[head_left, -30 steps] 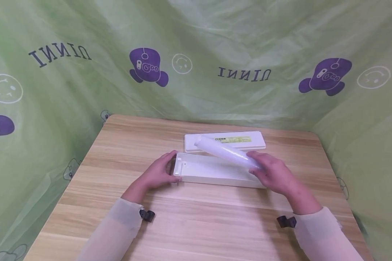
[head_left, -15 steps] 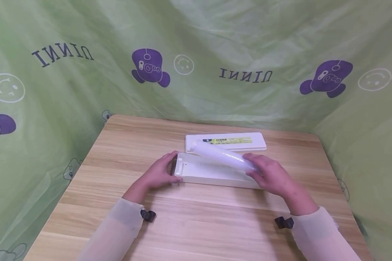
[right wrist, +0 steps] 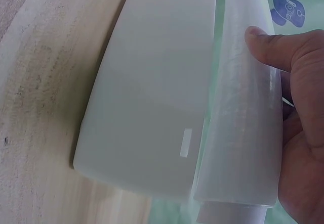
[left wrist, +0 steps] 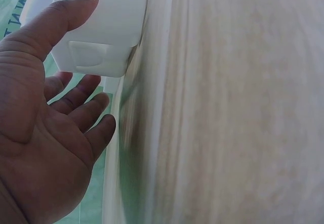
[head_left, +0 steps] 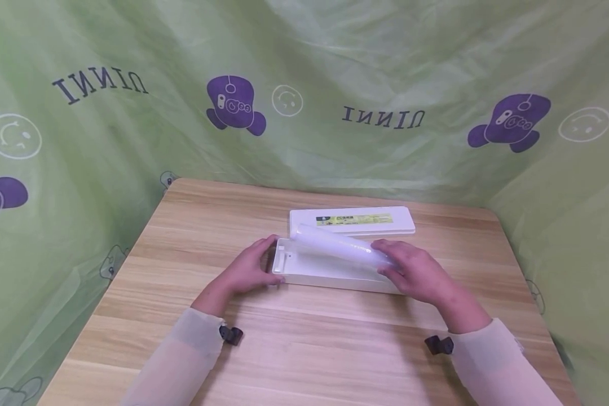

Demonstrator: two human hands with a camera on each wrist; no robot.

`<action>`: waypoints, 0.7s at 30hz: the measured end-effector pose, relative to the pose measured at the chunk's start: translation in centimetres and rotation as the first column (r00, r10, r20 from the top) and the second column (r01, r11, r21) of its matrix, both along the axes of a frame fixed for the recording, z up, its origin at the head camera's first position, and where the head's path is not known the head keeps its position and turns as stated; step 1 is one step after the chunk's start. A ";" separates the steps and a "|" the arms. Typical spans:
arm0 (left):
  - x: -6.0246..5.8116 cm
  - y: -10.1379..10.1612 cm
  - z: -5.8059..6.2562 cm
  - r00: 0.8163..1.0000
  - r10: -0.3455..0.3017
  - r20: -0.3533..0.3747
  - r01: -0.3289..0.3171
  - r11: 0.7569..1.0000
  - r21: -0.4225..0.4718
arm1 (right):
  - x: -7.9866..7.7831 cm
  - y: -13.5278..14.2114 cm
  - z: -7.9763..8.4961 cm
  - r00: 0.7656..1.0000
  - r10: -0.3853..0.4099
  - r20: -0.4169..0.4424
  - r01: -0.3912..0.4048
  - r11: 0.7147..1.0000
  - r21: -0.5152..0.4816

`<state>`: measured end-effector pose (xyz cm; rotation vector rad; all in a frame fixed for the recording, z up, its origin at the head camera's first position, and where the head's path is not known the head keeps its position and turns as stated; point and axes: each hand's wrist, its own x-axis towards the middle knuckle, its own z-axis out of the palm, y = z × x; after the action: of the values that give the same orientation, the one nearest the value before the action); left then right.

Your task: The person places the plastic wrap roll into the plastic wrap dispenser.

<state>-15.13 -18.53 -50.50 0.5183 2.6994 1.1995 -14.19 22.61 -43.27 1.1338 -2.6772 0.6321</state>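
A roll of clear cling film (head_left: 335,245) slants over the long white box (head_left: 335,282) in the head view, its left end near the box's back edge. My right hand (head_left: 418,273) grips the roll near its right end, with the thumb on one side and fingers round the other. In the right wrist view the roll (right wrist: 240,128) runs alongside the box wall (right wrist: 152,82), its core sticking out below. My left hand (head_left: 246,272) holds the box's left end between thumb and fingers. In the left wrist view the thumb (left wrist: 76,11) lies on the box's side, fingertips at its end.
Behind the box lies a flat white lid (head_left: 403,225) with a yellow-green label. Both lie on a wood-grain table (head_left: 304,349). A green printed curtain (head_left: 314,152) surrounds the table at the back and sides.
My right hand has moved a little left and lowered the roll's left end toward the box, showing more of the lid's label. The left hand keeps its hold.
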 end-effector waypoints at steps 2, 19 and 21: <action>0.0 0.0 0.0 1.000 -0.005 -0.002 0.005 1.000 0.006 | 0.0 -0.2 0.0 1.000 0.007 0.004 -0.007 1.000 0.004; 0.0 0.0 0.0 1.000 -0.009 -0.005 0.009 1.000 0.007 | -0.1 -0.9 -0.2 0.999 0.028 0.041 -0.030 0.999 0.034; -0.1 0.0 -0.1 1.000 -0.012 -0.007 0.012 1.000 0.009 | -0.2 -1.0 -0.2 0.998 0.031 0.049 -0.033 0.999 0.037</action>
<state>-15.24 -18.55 -50.55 0.5393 2.6938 1.2098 -14.36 21.56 -43.47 1.1879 -2.7279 0.6236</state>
